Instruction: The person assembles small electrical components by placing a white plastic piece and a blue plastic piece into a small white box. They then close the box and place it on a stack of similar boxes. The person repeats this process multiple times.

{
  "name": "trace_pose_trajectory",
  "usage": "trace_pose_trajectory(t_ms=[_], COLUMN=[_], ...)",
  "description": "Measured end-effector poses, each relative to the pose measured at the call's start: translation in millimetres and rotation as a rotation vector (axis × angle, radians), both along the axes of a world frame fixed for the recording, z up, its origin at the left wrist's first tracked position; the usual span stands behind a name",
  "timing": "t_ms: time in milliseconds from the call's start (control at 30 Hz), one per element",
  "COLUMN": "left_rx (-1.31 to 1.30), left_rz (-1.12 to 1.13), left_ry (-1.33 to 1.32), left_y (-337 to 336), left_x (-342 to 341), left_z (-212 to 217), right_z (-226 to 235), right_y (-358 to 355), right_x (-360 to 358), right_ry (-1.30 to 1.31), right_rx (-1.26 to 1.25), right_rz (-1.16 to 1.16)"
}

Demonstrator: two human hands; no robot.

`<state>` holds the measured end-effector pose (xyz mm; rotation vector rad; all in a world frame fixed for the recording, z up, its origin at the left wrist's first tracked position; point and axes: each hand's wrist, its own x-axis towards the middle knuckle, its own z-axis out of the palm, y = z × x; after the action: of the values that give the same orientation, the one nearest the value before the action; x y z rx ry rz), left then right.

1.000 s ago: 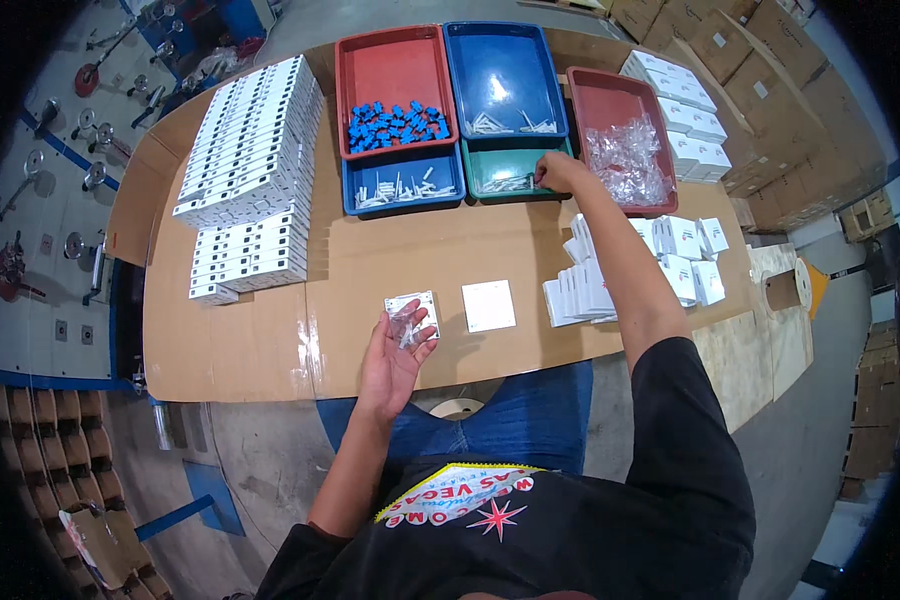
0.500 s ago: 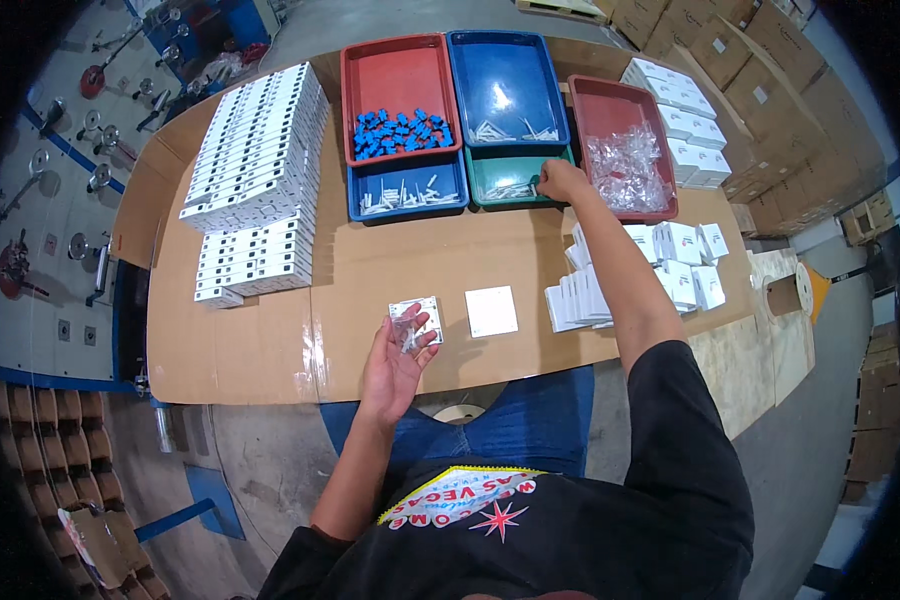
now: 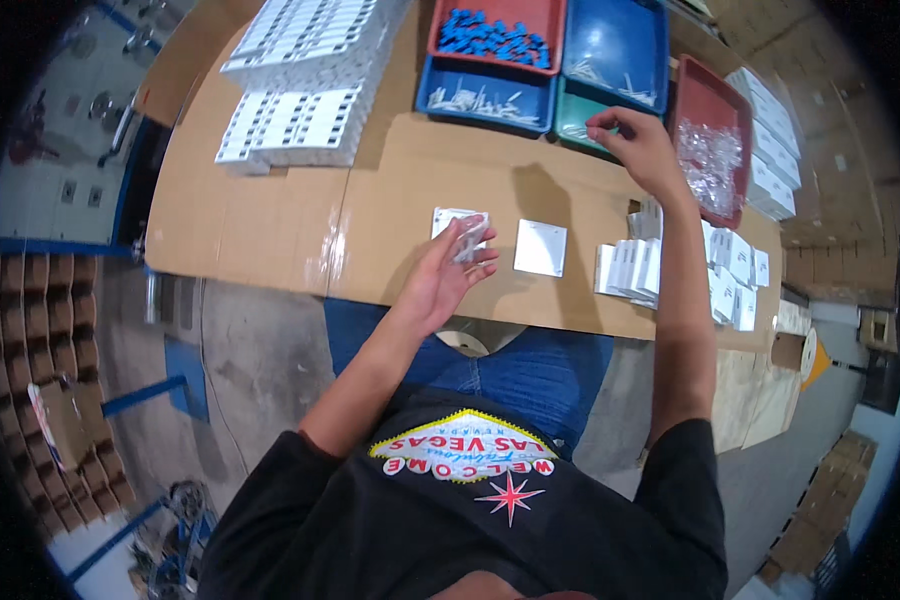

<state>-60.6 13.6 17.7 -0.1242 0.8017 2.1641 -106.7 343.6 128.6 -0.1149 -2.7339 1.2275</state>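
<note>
Far left on the cardboard-covered tabletop [image 3: 390, 215] there's a big stack of white boxes [image 3: 300, 125]. Next over, the left hand [image 3: 436, 285] has a loosely curled grip on a crinkly clear plastic bag [image 3: 472, 240], with a white square piece [image 3: 450, 216] peeking out behind it; can't tell if they're touching. Beyond that sits a blue tray [image 3: 485, 121] of small white parts. Just right of the bag, a white square plate [image 3: 541, 248] lies flat. Then the right hand [image 3: 638, 150] hovers by the green tray [image 3: 574, 101], fingers bent, thumb near the index; can't tell if that grip's got anything. White packets [image 3: 630, 267] stand below its wrist, and rightmost is a red tray [image 3: 692, 85] full of clear bags.
</note>
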Motion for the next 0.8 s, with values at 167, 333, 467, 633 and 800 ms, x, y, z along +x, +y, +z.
trace_pose_trajectory(t_ms=[167,333,467,633,800], left_rx=[0.058,0.056,0.027,0.047,0.146], left_rz=[-0.008,-0.009,-0.026,-0.034,-0.096], left_ry=[0.013,-0.010,0.005,0.033,0.035], left_y=[3,2,-1,-3,-5], left_x=[2,2,5,7,5], left_z=[-1,0,2,0,-2], right_z=[-4,-14,-27,-32,-22], right_y=[-87,-130,-145,-154,-145], right_x=[51,70,68,71,71], right_ry=[-0.056,-0.092,-0.078,0.029,-0.020], right_rx=[-0.245,-0.183,-0.206,-0.172,-0.111], right_rz=[0.047,0.044,0.070,0.179,0.259])
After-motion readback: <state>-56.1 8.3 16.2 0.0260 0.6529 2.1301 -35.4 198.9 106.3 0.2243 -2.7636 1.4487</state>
